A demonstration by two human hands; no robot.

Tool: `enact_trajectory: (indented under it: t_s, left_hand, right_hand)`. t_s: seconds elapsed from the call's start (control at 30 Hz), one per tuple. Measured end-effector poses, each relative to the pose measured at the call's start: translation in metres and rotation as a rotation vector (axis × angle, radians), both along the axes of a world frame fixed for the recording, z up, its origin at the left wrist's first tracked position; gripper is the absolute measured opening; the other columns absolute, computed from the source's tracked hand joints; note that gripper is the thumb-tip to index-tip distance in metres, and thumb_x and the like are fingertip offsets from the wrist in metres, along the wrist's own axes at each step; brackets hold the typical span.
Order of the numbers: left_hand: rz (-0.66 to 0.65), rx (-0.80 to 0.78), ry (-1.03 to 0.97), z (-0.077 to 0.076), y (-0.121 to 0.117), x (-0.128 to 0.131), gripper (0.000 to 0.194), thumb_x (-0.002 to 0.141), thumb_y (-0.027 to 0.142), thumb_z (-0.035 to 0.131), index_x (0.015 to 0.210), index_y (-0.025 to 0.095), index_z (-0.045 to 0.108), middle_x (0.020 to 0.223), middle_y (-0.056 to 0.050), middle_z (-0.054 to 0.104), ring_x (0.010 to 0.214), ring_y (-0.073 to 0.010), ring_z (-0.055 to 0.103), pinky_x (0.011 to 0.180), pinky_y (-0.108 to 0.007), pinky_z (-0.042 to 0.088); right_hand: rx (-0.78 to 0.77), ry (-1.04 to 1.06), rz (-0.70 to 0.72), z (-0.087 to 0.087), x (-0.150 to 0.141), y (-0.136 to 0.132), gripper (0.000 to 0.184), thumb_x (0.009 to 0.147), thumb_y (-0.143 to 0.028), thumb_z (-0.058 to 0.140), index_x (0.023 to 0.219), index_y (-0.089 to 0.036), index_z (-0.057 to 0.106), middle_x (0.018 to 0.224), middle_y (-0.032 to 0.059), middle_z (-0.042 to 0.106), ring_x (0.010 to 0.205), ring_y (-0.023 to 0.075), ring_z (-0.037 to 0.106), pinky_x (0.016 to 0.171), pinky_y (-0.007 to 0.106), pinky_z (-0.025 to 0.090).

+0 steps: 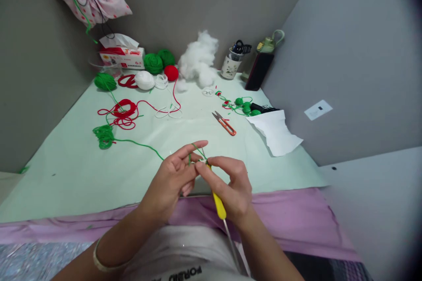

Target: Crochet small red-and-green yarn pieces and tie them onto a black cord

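My right hand (233, 184) is closed on a crochet hook (219, 205) with a yellow handle, whose thin metal tip points up and away from me. My left hand (171, 180) pinches a small piece of crochet work (202, 161) at the hook's tip, its index finger stretched out with yarn over it. From that hand a strand of green yarn (141, 143) runs left across the table to a loose green bundle (104, 136). Fingers hide most of the small piece, so its shape cannot be made out.
Orange-handled thread snips (224, 124) lie ahead of my hands, with a torn white paper (275, 131) to the right. Red yarn (124, 109) loops on the left. Behind stand a tissue box (123, 58), white stuffing (199, 59), a cup (231, 65) and a dark phone (260, 71).
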State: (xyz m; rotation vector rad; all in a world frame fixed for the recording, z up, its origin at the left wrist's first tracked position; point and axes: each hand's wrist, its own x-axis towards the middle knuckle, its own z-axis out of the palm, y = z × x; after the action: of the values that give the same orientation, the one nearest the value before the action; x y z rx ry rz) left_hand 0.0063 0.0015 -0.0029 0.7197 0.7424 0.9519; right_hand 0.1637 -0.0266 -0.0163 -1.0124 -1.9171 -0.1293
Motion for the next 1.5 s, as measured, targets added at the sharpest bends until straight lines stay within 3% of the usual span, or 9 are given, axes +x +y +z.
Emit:
enact_trajectory:
  t_s: [0.1,0.2,0.3,0.6,0.83,1.07,1.23,1.5]
  left_hand:
    - [-0.013,-0.096,-0.097,0.002,0.004,-0.003,0.041,0.083,0.023,0.076,0.123,0.018,0.068,0.066,0.007,0.047,0.044,0.0009,0.020,0.039,-0.012,0.022]
    - [0.017,-0.076,-0.091,0.004,0.005,-0.003,0.039,0.081,0.021,0.078,0.119,0.018,0.069,0.069,0.006,0.050,0.043,0.0016,0.021,0.039,-0.013,0.021]
    - [-0.008,-0.039,-0.060,0.006,0.002,0.001,0.037,0.078,0.022,0.079,0.114,0.021,0.071,0.079,0.003,0.055,0.042,0.0030,0.024,0.037,-0.014,0.019]
    - [-0.021,-0.005,0.015,0.007,0.001,0.000,0.041,0.080,0.027,0.078,0.120,0.022,0.069,0.081,0.001,0.058,0.043,0.0024,0.025,0.038,-0.015,0.019]
    - [0.055,0.048,0.078,0.006,-0.001,0.000,0.043,0.076,0.026,0.081,0.117,0.023,0.071,0.081,0.002,0.055,0.045,0.0000,0.027,0.038,-0.016,0.020]
    - [0.219,0.213,0.318,0.003,-0.005,0.004,0.034,0.078,0.024,0.079,0.112,0.024,0.074,0.081,0.001,0.058,0.052,-0.0038,0.036,0.048,-0.017,0.033]
    - [0.299,0.224,0.311,0.004,-0.007,0.006,0.039,0.074,0.018,0.080,0.113,0.024,0.073,0.079,0.002,0.059,0.055,-0.0067,0.041,0.052,-0.019,0.038]
    - [0.260,0.226,0.287,0.002,-0.003,0.002,0.042,0.074,0.019,0.081,0.115,0.024,0.073,0.083,0.001,0.061,0.053,-0.0053,0.037,0.050,-0.019,0.035]
  right_hand:
    - [-0.114,0.348,0.078,0.002,0.001,0.002,0.027,0.097,-0.013,0.051,0.114,-0.025,0.068,0.097,0.0062,0.070,0.090,0.0193,0.067,0.075,0.035,0.057]
    - [-0.250,0.711,0.159,0.006,-0.001,0.007,0.023,0.099,-0.017,0.048,0.100,-0.023,0.071,0.084,0.0041,0.067,0.075,0.0165,0.063,0.065,0.033,0.054]
    - [-0.360,0.791,0.235,0.007,-0.004,0.011,0.020,0.099,-0.021,0.053,0.096,-0.022,0.072,0.088,0.0050,0.069,0.078,0.0166,0.064,0.066,0.032,0.054]
    - [-0.511,0.971,0.313,0.001,0.000,0.012,0.020,0.100,-0.027,0.051,0.096,-0.019,0.069,0.089,0.0052,0.071,0.074,0.0147,0.066,0.069,0.031,0.056]
    - [-0.448,0.883,0.278,0.007,0.001,0.007,0.022,0.102,-0.025,0.047,0.098,-0.021,0.068,0.090,0.0049,0.072,0.075,0.0155,0.067,0.069,0.033,0.057]
    - [-0.173,0.448,0.205,0.007,0.000,-0.001,0.024,0.100,-0.014,0.045,0.110,-0.021,0.064,0.096,0.0076,0.072,0.091,0.0202,0.069,0.075,0.038,0.057]
    - [-0.047,0.140,0.134,0.000,0.003,-0.003,0.022,0.097,-0.019,0.053,0.117,-0.024,0.061,0.108,0.0107,0.072,0.096,0.0209,0.070,0.075,0.035,0.060]
    - [-0.116,0.474,0.232,0.000,0.001,0.009,0.022,0.100,-0.018,0.046,0.109,-0.024,0.065,0.092,0.0061,0.074,0.088,0.0208,0.071,0.072,0.038,0.058]
